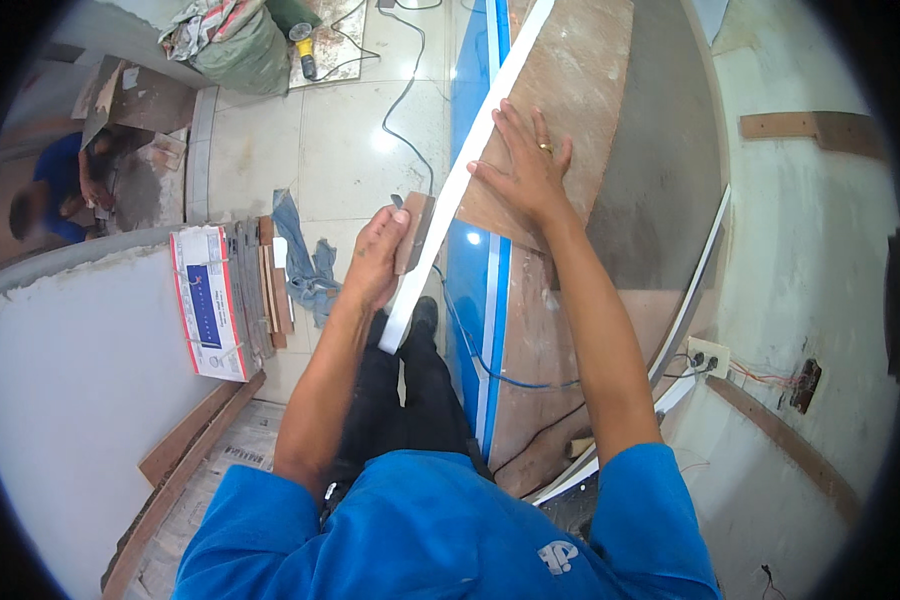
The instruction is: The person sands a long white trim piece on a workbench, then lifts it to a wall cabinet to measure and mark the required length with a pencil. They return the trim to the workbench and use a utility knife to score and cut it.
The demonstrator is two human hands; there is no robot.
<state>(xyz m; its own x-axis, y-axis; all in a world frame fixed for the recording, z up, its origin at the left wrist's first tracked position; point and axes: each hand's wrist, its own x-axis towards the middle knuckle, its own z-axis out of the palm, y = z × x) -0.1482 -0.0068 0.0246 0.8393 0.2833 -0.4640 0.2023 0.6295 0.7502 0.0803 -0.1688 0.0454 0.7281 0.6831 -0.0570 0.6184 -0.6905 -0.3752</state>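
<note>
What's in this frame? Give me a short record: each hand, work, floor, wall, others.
left hand: gripping a brown block at the left side of the white strip; exact contact unclear
right hand: spread, fingertips at the strip, over the brown board
work: strip runs diagonally along the board's left edge
floor: yellow-and-black tool, stuffed sack, blue denim cloth
wall: outlet on the right, cables plugged in
others: one co-worker in blue, upper left

You stand in what looks like a room under renovation, shown by loose wires at a hole in the stained wall, a stuffed sack, a yellow tool and dusty floor tiles.
</note>
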